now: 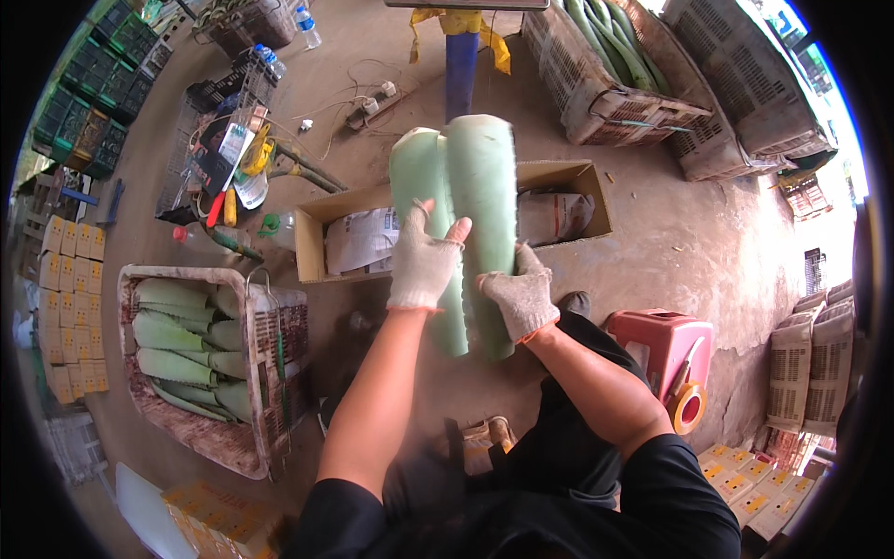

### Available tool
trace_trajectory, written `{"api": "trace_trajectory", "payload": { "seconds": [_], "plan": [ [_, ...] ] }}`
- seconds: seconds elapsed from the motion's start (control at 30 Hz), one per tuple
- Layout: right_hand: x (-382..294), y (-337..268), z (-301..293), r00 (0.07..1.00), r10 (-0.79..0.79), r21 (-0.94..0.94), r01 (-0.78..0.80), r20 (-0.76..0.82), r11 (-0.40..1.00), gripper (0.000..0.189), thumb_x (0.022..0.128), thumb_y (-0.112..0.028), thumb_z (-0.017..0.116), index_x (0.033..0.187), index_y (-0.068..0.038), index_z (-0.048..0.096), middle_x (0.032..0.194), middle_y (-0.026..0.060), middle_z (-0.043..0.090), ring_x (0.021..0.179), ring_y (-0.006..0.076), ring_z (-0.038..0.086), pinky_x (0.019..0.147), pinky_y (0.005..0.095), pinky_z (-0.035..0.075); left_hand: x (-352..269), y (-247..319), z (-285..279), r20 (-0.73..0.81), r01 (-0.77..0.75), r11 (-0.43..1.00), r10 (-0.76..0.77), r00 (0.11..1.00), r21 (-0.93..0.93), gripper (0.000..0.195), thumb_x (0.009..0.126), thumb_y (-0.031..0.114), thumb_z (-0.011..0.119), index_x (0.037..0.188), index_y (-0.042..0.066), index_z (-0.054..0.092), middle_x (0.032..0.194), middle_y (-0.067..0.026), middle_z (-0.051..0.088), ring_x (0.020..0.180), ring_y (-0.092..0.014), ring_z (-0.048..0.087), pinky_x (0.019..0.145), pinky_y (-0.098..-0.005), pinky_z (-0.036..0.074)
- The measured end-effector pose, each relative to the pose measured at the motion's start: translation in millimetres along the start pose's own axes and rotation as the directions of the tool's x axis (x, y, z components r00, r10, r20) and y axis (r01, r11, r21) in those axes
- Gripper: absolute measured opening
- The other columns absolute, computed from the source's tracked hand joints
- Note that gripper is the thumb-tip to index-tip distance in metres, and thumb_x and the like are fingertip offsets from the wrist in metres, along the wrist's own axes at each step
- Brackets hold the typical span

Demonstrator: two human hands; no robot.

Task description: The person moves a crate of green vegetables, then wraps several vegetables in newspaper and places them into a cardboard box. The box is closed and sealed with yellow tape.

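Note:
My left hand (424, 262), in a pale fingerless knit glove, grips a thick cut aloe vera leaf (419, 171). My right hand (520, 290), gloved alike, holds a second, wider aloe vera leaf (482, 182) beside it. Both leaves stand lengthwise with their broad cut ends away from me, their upper edges touching. Beneath them lies a long open cardboard box (311, 244), with printed paper (360, 241) inside at the left and a printed paper wrapping (557, 215) at the right. The leaves hide the box's middle.
A plastic crate (251, 363) of cut aloe leaves stands at the left. Another crate (587, 112) with long leaves is at the upper right. A pink stool (663, 335) bears a knife (688, 363) and tape roll (690, 407). Tools fill a basket (181, 168); a power strip (374, 108) lies ahead.

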State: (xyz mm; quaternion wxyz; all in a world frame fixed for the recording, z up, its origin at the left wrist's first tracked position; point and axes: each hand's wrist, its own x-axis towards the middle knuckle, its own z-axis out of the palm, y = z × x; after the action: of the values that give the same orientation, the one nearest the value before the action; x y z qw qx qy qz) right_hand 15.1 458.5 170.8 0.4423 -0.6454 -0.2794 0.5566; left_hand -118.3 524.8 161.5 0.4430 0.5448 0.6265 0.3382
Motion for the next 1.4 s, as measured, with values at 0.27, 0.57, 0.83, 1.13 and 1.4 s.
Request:
{"api": "trace_trajectory", "payload": {
  "seconds": [0.27, 0.57, 0.83, 1.13, 1.4],
  "plan": [
    [20, 37, -23, 0.993, 0.06, -0.241, -0.082, -0.099, 0.967, 0.038, 0.076, -0.014, 0.062, 0.111, 0.001, 0.058, 0.094, 0.0192, 0.069, 0.086, 0.0256, 0.068, 0.077, 0.0355, 0.053, 3, -46, 25, -0.12, 0.201, 0.797, -0.161, 0.98, 0.57, 0.107, 0.071, 0.032, 0.081, 0.153, 0.008, 0.016, 0.154, -0.0253, 0.026, 0.139, -0.039, 0.034, 0.112, -0.0417, 0.036],
    [32, 70, -32, 0.966, 0.186, -0.51, -0.252, -0.177, 0.823, 0.081, 0.07, -0.021, 0.069, 0.141, 0.003, 0.041, 0.116, 0.0238, 0.065, 0.106, 0.0325, 0.065, 0.09, 0.0348, 0.051, 17, -20, -23, -0.256, 0.166, 0.986, -0.163, 0.953, -0.008, 0.101, 0.067, 0.002, 0.072, 0.152, -0.004, 0.018, 0.133, -0.0176, 0.049, 0.107, -0.023, 0.058, 0.092, -0.0309, 0.048],
    [24, 77, -20, 0.901, -0.362, -0.689, 0.105, -0.239, 0.717, 0.077, 0.071, -0.023, 0.07, 0.139, -0.001, 0.041, 0.122, 0.0216, 0.055, 0.114, 0.0385, 0.056, 0.097, 0.043, 0.047, 15, -23, -72, -0.34, 0.143, 0.989, -0.122, 0.933, 0.04, 0.096, 0.066, 0.006, 0.073, 0.15, 0.001, 0.026, 0.14, -0.0203, 0.046, 0.12, -0.029, 0.054, 0.101, -0.0358, 0.045],
    [3, 88, 42, 0.999, -0.003, -0.51, -0.016, -0.036, 0.86, 0.075, 0.075, -0.023, 0.064, 0.142, 0.001, 0.038, 0.138, 0.0217, 0.048, 0.131, 0.0339, 0.046, 0.107, 0.0386, 0.04, 10, -42, -71, -0.279, 0.094, 0.965, -0.023, 0.96, 0.243, 0.096, 0.064, 0.011, 0.077, 0.146, -0.004, 0.031, 0.142, -0.0239, 0.044, 0.132, -0.034, 0.044, 0.113, -0.0367, 0.035],
    [1, 36, 52, 0.861, 0.507, -0.547, -0.442, -0.037, 0.711, 0.082, 0.079, -0.039, 0.058, 0.146, 0.0, 0.033, 0.142, 0.0244, 0.045, 0.127, 0.0345, 0.051, 0.101, 0.0403, 0.045, 2, -46, -67, -0.235, 0.131, 0.878, -0.022, 0.972, 0.46, 0.1, 0.063, 0.02, 0.079, 0.148, 0.002, 0.03, 0.138, -0.0234, 0.047, 0.125, -0.037, 0.05, 0.104, -0.0426, 0.043]
  ]
}}
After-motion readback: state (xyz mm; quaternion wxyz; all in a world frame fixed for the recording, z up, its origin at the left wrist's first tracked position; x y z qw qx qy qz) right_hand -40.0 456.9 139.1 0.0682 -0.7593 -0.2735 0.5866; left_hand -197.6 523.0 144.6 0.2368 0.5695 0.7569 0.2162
